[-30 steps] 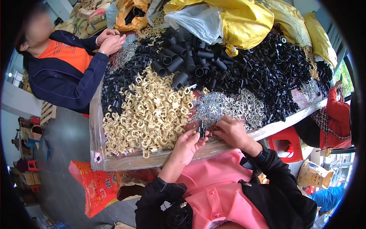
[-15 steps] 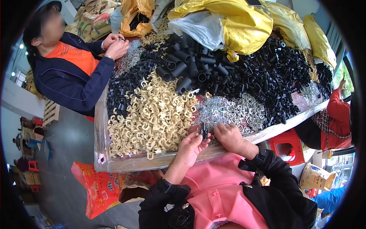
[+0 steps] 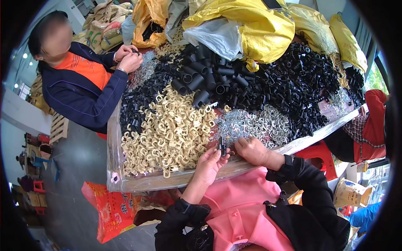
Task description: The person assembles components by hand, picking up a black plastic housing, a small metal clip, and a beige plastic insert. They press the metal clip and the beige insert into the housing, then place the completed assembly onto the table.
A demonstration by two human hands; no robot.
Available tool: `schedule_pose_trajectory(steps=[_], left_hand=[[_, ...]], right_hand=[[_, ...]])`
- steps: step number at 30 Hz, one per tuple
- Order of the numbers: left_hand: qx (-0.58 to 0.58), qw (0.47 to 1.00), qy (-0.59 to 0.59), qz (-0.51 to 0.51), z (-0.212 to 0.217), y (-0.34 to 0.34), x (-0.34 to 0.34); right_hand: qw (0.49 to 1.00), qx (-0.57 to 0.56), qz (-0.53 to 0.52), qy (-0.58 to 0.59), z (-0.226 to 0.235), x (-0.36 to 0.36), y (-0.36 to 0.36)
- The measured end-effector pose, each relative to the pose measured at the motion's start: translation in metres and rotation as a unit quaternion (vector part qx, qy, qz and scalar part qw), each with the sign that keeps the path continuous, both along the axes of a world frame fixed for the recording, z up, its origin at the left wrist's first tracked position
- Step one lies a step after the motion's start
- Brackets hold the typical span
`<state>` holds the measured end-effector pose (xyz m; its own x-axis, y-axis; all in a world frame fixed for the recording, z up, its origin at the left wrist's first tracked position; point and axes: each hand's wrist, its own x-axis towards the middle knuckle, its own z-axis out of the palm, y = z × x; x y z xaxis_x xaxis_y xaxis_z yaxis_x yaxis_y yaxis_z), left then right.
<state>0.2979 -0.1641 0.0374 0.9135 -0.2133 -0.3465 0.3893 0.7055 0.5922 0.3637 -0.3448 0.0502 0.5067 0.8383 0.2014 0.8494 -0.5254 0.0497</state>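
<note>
Both hands have stayed at the desk (image 3: 167, 180) edge: left hand (image 3: 209, 165) pinches a small black part (image 3: 222, 146); right hand (image 3: 251, 150) now clenched, fingering its top.

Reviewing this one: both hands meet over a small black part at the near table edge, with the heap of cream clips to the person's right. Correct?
Not quite. In the head view the cream clips lie to the person's left of the hands; the left hand and right hand do meet over the small black part.
</note>
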Motion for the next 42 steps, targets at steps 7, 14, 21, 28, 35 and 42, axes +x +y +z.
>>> schedule_pose_trajectory(steps=[7, 14, 21, 28, 35, 42], left_hand=[[-0.005, 1.000, -0.027, 0.006, 0.005, -0.006, 0.001], [-0.058, 0.993, -0.102, 0.015, -0.002, -0.011, 0.001], [-0.056, 0.993, -0.102, 0.027, -0.004, -0.013, 0.002], [-0.068, 0.995, -0.071, 0.020, 0.003, -0.008, 0.001], [-0.059, 0.998, -0.038, -0.009, 0.003, -0.006, -0.001], [-0.051, 0.997, -0.018, -0.048, 0.012, -0.006, -0.002]], right_hand=[[0.775, 0.352, -0.152, 0.502, 0.013, -0.001, -0.001], [0.682, 0.411, -0.140, 0.588, 0.013, -0.012, 0.007], [0.721, 0.371, -0.159, 0.564, 0.017, -0.013, 0.010], [0.687, 0.391, -0.113, 0.602, 0.013, -0.006, -0.001], [0.659, 0.448, -0.095, 0.596, 0.018, -0.009, 0.001], [0.805, 0.398, -0.044, 0.439, 0.032, -0.011, 0.004]])
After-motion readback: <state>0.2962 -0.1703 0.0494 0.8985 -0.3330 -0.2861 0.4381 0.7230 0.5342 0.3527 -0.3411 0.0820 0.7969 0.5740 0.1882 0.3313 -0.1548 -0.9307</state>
